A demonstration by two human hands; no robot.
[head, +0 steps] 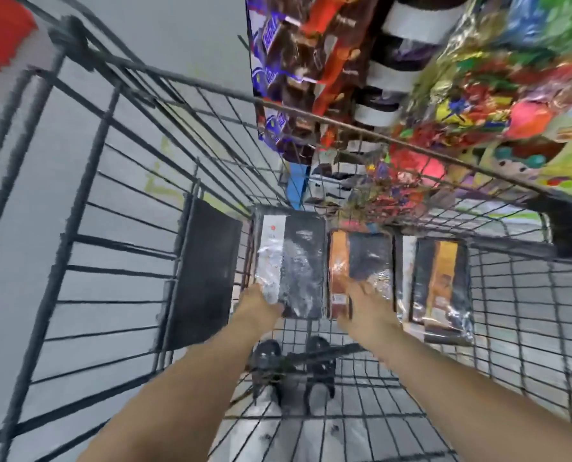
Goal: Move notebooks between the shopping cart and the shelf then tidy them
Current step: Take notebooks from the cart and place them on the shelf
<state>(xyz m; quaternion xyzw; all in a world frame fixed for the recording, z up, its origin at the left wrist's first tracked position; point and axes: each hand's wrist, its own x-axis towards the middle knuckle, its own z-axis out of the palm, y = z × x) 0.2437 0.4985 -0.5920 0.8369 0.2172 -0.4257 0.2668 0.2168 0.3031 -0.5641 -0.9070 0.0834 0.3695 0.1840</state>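
Grey floor (184, 38) under wire cart (118, 181) holding notebooks (291, 265).

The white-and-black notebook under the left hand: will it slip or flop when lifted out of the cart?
The notebook is wrapped in glossy, wrinkled plastic, so it will probably feel slick; the left hand likely needs a firm grip on its near edge. It lies flat and looks thick, so it should stay fairly stiff. The loose wrap may crinkle or shift.

Colourful snack packets (478, 95) above, grey floor (18, 228), black shoes (266, 356).

shop: wire cart (138, 181); stocked snack shelves (411, 78)
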